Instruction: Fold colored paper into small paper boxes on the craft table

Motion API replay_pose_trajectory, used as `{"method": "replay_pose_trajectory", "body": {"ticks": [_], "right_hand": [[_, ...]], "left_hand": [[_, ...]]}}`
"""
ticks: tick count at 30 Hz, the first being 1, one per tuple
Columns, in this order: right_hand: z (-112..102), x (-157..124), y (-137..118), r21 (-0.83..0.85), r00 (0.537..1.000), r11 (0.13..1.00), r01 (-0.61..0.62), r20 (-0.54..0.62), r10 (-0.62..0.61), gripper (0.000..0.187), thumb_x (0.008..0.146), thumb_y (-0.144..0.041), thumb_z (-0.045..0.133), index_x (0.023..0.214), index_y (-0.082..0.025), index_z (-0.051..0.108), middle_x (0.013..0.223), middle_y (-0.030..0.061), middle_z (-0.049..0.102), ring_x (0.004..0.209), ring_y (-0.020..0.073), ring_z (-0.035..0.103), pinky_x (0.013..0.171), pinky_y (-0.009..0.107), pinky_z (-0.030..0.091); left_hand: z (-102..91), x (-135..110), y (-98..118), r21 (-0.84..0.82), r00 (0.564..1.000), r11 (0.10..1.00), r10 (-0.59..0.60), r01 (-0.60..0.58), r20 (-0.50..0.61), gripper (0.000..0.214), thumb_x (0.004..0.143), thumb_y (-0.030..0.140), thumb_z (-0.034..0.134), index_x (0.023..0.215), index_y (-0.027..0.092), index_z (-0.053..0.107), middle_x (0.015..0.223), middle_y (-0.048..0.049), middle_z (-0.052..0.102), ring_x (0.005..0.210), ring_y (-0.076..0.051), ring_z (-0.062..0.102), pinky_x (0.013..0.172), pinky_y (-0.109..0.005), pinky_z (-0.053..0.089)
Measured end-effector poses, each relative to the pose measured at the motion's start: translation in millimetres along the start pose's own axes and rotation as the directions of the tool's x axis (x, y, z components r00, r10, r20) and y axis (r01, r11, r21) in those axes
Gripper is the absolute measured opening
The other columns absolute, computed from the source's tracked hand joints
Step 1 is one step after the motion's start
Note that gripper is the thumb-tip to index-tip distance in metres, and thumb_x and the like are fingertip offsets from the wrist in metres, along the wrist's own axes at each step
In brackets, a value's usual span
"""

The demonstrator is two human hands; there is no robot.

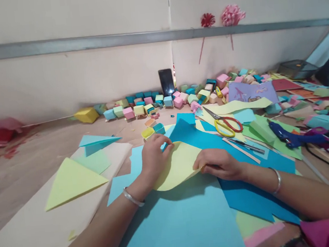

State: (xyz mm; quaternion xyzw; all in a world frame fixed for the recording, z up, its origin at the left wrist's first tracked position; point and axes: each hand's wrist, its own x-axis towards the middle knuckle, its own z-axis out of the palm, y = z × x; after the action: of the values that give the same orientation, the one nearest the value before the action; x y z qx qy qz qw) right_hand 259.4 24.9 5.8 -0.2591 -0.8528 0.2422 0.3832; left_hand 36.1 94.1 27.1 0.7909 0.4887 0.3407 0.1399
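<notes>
Between my two hands a pale yellow sheet of paper bows in a curve above a large light blue sheet. My left hand pinches its upper left edge, fingers closed. At the right corner my right hand grips the paper between thumb and bent fingers. Just beyond lies a darker blue sheet, partly under my right forearm. Scissors with one yellow and one red handle rest behind my right hand, close to a craft knife.
A folded yellow paper and a folded blue paper lie at left on white board. Several small paper boxes line the wall, near a propped phone. A blue glue gun with a black cord is at right.
</notes>
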Motion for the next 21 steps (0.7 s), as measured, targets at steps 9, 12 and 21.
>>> {"method": "replay_pose_trajectory", "body": {"ticks": [9, 12, 21], "right_hand": [[-2.8, 4.6, -1.1, -0.342, 0.966, 0.929, -0.143, -0.252, 0.056, 0.022, 0.089, -0.033, 0.059, 0.072, -0.019, 0.06, 0.112, 0.0114, 0.066, 0.104, 0.0219, 0.058, 0.089, 0.038, 0.044], [0.8, 2.8, 2.6, -0.287, 0.967, 0.938, -0.197, -0.217, 0.136, 0.024, 0.09, -0.033, 0.057, 0.071, -0.018, 0.059, 0.085, 0.0069, 0.069, 0.082, 0.0173, 0.06, 0.077, 0.032, 0.045], [3.3, 1.4, 5.6, -0.255, 0.958, 0.934, -0.249, -0.208, 0.198, 0.029, 0.091, -0.034, 0.055, 0.068, -0.017, 0.059, 0.076, 0.0053, 0.067, 0.077, 0.0163, 0.058, 0.073, 0.03, 0.041]], "left_hand": [[-0.5, -13.9, 26.6, -0.414, 0.943, 0.88, -0.1, 0.233, 0.318, 0.017, 0.082, 0.031, 0.058, 0.082, 0.018, 0.069, 0.073, -0.0003, 0.069, 0.065, -0.014, 0.059, 0.058, -0.022, 0.043], [-0.3, -17.0, 30.5, -0.446, 0.918, 0.84, -0.143, 0.31, 0.37, 0.022, 0.082, 0.035, 0.059, 0.084, 0.017, 0.071, 0.075, -0.0007, 0.07, 0.066, -0.014, 0.059, 0.056, -0.022, 0.041], [-1.2, -19.7, 33.0, -0.38, 0.919, 0.873, -0.167, 0.306, 0.357, 0.03, 0.085, 0.042, 0.055, 0.084, 0.017, 0.072, 0.071, -0.0004, 0.067, 0.065, -0.014, 0.055, 0.055, -0.022, 0.039]]}}
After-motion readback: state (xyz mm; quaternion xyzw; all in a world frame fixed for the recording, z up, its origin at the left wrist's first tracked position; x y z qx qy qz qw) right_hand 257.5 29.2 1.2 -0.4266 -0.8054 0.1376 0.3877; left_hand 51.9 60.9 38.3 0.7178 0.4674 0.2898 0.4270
